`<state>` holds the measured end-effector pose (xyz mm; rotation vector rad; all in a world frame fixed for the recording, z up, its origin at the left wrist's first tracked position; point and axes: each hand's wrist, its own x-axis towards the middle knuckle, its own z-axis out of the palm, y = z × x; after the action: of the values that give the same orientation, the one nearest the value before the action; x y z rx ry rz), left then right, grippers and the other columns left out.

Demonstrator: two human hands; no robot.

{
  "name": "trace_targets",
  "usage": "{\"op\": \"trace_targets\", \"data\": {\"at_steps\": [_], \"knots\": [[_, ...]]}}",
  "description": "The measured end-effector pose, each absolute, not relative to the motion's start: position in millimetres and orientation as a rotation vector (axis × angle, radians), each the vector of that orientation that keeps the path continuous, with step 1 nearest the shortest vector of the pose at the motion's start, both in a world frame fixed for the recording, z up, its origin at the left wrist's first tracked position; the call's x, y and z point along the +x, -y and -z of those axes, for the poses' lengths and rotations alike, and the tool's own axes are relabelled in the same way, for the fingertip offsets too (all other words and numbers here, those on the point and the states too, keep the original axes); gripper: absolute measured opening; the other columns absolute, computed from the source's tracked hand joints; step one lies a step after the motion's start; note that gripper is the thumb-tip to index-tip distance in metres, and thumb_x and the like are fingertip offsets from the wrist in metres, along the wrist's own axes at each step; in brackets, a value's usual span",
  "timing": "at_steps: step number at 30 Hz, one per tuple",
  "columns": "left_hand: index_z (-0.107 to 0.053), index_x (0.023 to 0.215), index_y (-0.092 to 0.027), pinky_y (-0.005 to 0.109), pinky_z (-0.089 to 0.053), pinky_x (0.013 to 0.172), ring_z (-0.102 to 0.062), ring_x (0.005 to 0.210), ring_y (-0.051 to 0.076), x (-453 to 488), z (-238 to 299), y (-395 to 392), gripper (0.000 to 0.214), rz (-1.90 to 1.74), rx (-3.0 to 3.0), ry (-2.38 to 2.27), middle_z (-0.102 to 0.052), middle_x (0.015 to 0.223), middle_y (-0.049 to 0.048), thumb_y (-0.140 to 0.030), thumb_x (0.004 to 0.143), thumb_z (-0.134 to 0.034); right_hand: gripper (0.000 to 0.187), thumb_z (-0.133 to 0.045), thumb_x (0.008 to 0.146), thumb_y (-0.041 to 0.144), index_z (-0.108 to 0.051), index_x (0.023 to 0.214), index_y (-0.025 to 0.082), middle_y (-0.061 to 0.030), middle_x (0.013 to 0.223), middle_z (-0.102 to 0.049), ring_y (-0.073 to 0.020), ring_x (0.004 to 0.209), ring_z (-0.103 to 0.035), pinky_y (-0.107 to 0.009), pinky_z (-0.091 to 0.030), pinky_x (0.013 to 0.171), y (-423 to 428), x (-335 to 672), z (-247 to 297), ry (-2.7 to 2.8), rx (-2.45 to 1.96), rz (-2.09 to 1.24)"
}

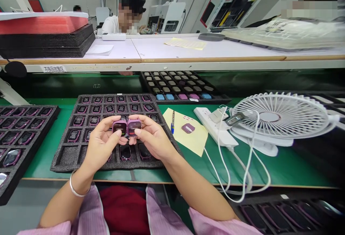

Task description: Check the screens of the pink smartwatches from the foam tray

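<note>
My left hand point(104, 139) is closed on a purple smartwatch case point(119, 127) with a dark screen, thumb on its front. Beside it, my right hand point(153, 136) grips a second purple smartwatch case point(134, 127), its screen showing a bit of red. The two cases are held side by side, edges touching or nearly so. Both are above a black foam tray point(68, 156) whose compartments hold several more such watches. Some compartments at the tray's near left have no watch in them. My hands hide part of the tray's middle.
A second foam tray of watches point(40, 111) lies at left. Right of my hands are a yellow sheet point(198, 141) with a pen point(173, 121), a white power strip point(212, 125) with loose cables and a white fan point(285, 116). A person point(111, 23) sits beyond the shelf point(153, 50).
</note>
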<state>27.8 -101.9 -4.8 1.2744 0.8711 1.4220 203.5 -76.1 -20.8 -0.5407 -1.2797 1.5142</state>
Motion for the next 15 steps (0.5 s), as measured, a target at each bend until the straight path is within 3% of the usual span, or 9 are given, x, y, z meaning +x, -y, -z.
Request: {"op": "trace_targets", "data": {"at_steps": [15], "knots": [[-0.064, 0.123, -0.021, 0.025, -0.065, 0.069, -0.075, 0.07, 0.012, 24.2, 4.1, 100.5, 0.037, -1.402, 1.278, -0.853, -0.069, 0.112, 0.0056, -0.026, 0.087, -0.073, 0.037, -0.069, 0.085, 0.016, -0.065, 0.121, 0.024, 0.0003, 0.093, -0.069, -0.0116, 0.066, -0.068, -0.027, -0.055, 0.064, 74.8, 204.6, 21.5, 1.266, -0.491, -1.534]]}}
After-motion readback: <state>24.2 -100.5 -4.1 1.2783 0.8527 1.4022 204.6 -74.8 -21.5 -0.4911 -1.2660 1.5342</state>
